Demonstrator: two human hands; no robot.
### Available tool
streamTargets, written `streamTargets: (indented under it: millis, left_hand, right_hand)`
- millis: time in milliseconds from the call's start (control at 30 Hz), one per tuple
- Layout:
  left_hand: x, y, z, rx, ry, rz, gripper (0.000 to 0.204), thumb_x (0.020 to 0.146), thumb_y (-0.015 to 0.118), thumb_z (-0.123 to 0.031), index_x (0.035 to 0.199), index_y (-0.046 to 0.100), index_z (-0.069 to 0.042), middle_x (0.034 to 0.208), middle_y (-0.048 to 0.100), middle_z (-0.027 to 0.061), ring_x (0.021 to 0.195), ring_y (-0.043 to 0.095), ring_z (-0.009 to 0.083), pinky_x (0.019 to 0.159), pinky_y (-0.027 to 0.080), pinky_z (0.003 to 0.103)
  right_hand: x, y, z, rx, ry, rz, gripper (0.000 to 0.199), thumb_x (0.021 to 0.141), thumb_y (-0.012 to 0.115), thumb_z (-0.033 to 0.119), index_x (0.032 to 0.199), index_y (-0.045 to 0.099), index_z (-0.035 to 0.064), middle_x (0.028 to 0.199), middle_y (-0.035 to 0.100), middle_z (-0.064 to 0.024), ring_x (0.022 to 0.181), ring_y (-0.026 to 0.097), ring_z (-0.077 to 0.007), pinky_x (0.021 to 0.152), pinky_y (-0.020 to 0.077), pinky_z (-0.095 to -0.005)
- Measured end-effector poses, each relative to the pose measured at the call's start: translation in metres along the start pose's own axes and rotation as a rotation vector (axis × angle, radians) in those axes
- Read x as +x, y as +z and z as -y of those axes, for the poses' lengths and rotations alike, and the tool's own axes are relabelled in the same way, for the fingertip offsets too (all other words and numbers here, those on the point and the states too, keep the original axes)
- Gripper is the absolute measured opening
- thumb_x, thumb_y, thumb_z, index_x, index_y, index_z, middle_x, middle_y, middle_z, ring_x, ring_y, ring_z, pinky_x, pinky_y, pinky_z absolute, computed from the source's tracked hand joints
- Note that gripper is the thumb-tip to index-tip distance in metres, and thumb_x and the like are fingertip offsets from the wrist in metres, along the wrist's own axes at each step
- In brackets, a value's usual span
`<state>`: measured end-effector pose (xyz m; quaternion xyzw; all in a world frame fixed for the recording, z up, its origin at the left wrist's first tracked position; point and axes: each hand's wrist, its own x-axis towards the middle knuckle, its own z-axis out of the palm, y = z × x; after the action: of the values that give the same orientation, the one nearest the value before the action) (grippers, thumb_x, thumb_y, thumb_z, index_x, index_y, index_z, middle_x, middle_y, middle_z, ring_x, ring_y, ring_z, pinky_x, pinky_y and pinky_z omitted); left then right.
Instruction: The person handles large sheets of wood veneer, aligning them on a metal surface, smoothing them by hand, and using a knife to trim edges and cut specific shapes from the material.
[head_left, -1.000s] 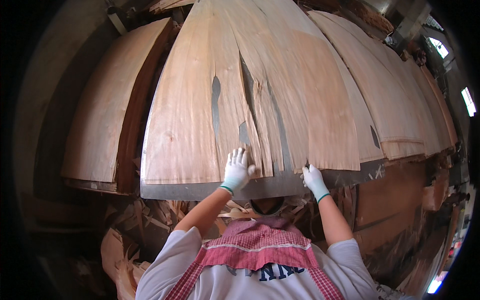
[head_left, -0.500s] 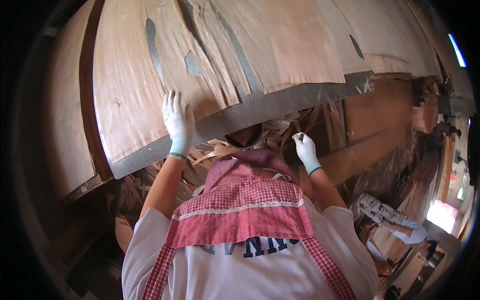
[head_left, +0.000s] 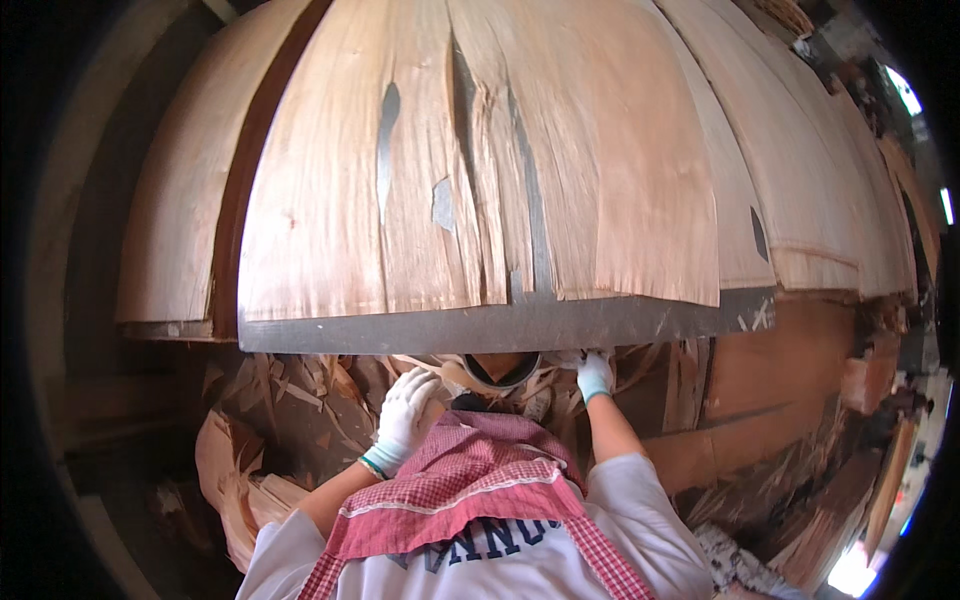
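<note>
Thin pale wood veneer sheets (head_left: 330,220), split and holed, lie on a dark grey board (head_left: 400,335) in front of me. A narrower veneer strip (head_left: 655,200) overlaps them right of the middle. My left hand (head_left: 405,415), in a white glove, is just below the board's near edge, close to my apron; its fingers are loosely bent, with nothing seen in them. My right hand (head_left: 595,376), also gloved, is at the underside of the near edge beside a dark round container (head_left: 502,370). Its fingers look closed, their tips partly hidden; what they hold cannot be made out.
Torn veneer scraps (head_left: 340,385) litter the floor under the board. More veneer stacks stand at the left (head_left: 190,220) and right (head_left: 800,150). Brown panels (head_left: 775,350) stand below the right side. A person's patterned sleeve (head_left: 735,560) shows at the lower right.
My left hand has come off the veneer and dropped toward my body. The right hand has moved up to the board's edge. My view has turned, so the board lies level.
</note>
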<state>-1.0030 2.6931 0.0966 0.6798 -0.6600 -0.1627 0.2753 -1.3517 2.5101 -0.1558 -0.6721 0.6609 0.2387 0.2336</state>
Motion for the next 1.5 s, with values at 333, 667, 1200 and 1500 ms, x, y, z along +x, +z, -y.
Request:
streamTargets:
  millis: [333,667,1200,1500]
  left_hand:
    - [0.081,0.103,-0.122,-0.301,0.382,0.297,0.042,0.082,0.064,-0.019,0.119,0.056,-0.001,0.120,0.058,0.0184,0.119,0.050,0.0361,0.100,0.042,0.043]
    - [0.086,0.135,-0.150,-0.253,0.436,0.709,0.027,0.089,0.057,-0.030,0.093,0.063,-0.004,0.087,0.063,0.0197,0.085,0.061,0.0385,0.074,0.048,0.046]
    - [0.102,0.125,-0.245,-1.350,-0.337,0.594,0.019,0.092,0.064,-0.009,0.107,0.058,0.001,0.097,0.066,0.0040,0.088,0.064,0.0118,0.080,0.053,0.025]
    - [0.101,0.165,-0.180,-1.031,-0.524,0.491,0.014,0.093,0.055,-0.006,0.103,0.058,0.002,0.085,0.065,0.0087,0.076,0.065,0.0158,0.067,0.055,0.029]
  right_hand:
    - [-0.190,-0.172,-0.029,0.299,-0.829,-0.074,0.022,0.087,0.059,0.026,0.093,0.059,0.0050,0.087,0.064,-0.0198,0.082,0.061,-0.0397,0.070,0.0475,-0.0484]
    - [-0.220,-0.171,-0.114,0.292,-0.807,-0.079,0.018,0.090,0.059,0.022,0.093,0.064,0.0052,0.087,0.065,-0.0157,0.079,0.064,-0.0325,0.069,0.0500,-0.0410]
    - [-0.224,-0.206,-0.084,1.081,-0.666,-0.298,0.041,0.096,0.053,0.014,0.135,0.047,0.0022,0.124,0.060,-0.0175,0.111,0.060,-0.0205,0.092,0.0458,-0.0308]
    - [-0.206,-0.165,-0.110,0.910,-0.517,0.134,0.034,0.093,0.061,0.032,0.109,0.061,0.0027,0.092,0.068,-0.0135,0.082,0.063,-0.0169,0.076,0.0470,-0.0305]
